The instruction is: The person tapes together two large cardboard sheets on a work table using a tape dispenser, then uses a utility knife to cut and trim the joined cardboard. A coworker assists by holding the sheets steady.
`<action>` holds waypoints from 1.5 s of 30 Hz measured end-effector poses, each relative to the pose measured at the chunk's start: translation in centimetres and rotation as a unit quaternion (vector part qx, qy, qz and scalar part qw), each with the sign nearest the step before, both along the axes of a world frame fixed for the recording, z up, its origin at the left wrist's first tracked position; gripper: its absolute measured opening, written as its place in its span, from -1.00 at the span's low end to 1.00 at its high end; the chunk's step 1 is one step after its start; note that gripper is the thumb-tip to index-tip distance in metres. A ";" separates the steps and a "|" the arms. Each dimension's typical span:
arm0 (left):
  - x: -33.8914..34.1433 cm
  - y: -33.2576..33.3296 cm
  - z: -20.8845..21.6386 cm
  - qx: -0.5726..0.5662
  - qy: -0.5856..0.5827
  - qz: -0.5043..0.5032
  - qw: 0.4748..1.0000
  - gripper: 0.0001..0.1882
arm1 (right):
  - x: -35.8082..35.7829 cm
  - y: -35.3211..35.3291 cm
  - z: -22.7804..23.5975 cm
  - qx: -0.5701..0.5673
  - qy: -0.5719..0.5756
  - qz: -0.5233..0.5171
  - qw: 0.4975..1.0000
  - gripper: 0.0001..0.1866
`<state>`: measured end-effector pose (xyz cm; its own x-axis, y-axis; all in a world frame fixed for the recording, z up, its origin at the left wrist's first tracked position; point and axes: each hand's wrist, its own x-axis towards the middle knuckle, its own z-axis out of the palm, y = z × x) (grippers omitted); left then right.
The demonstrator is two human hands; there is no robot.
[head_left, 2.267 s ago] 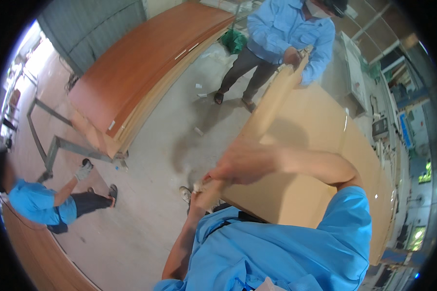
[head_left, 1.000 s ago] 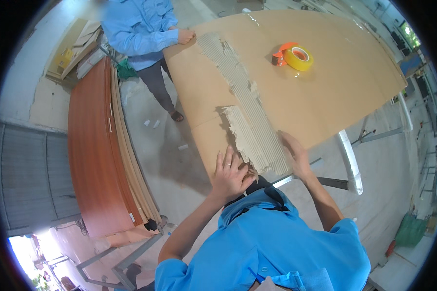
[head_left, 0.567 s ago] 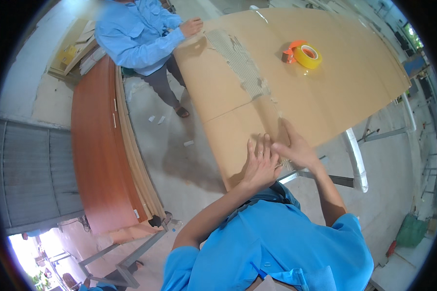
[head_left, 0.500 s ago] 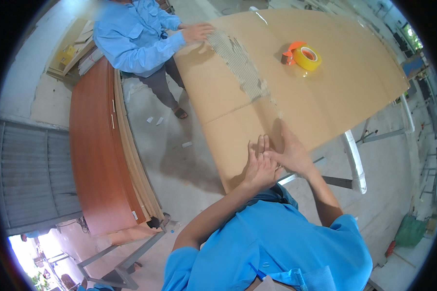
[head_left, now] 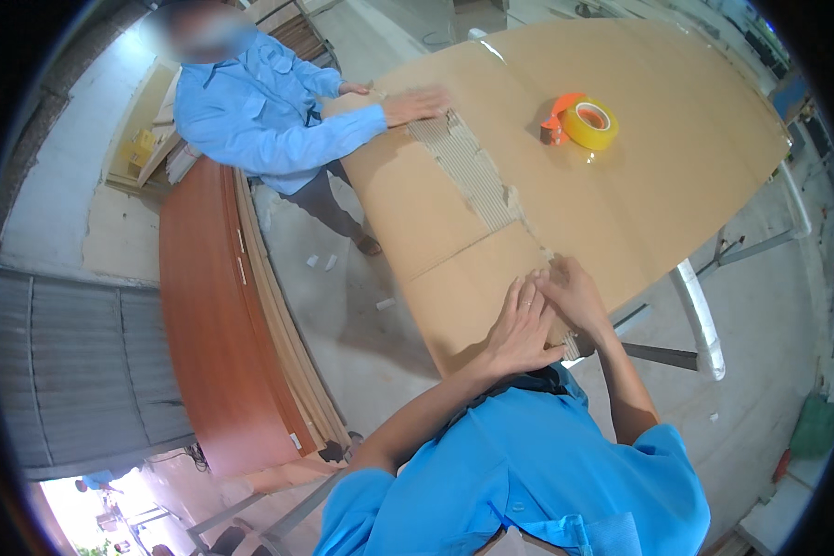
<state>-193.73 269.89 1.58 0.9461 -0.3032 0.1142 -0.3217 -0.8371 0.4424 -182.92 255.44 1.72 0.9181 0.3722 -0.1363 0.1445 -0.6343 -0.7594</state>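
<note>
A large brown cardboard sheet (head_left: 639,204) covers the work surface in front of me. My left hand (head_left: 524,326) lies flat on its near part, fingers stretched out. Beside those fingertips, my right hand (head_left: 574,295) is closed with its fingers bent down at the cardboard; what they pinch, if anything, is hidden. A small patch of bare corrugation (head_left: 572,347) shows between my wrists at the near edge. Farther off, a long torn strip of exposed corrugation (head_left: 473,171) runs toward the co-worker, whose hand (head_left: 417,106) rests at its far end.
A yellow tape roll (head_left: 590,124) with an orange dispenser (head_left: 558,119) stands on the cardboard. The co-worker (head_left: 269,102) in a blue shirt stands at the far left. Reddish-brown panels (head_left: 218,324) are stacked at left. A wrapped metal leg (head_left: 698,320) juts out at right.
My left hand has flattened and moved slightly right; my right hand's spread fingers have closed. The corrugated patch between my wrists has come into view. The co-worker's hand has slid right along the strip.
</note>
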 end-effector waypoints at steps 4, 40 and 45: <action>0.1 0.6 -0.1 -0.054 0.051 0.003 0.997 0.08 | 0.9 0.0 -0.2 0.037 0.072 0.009 0.997 -0.45; 9.6 15.8 -4.0 0.126 -0.088 -0.043 0.987 -0.29 | -15.0 -1.9 -4.3 0.266 0.066 -0.420 0.865 -0.47; 9.6 15.6 -4.0 0.126 -0.106 -0.032 0.986 -0.29 | -14.6 -0.3 -3.5 0.522 0.083 -0.435 0.729 -0.47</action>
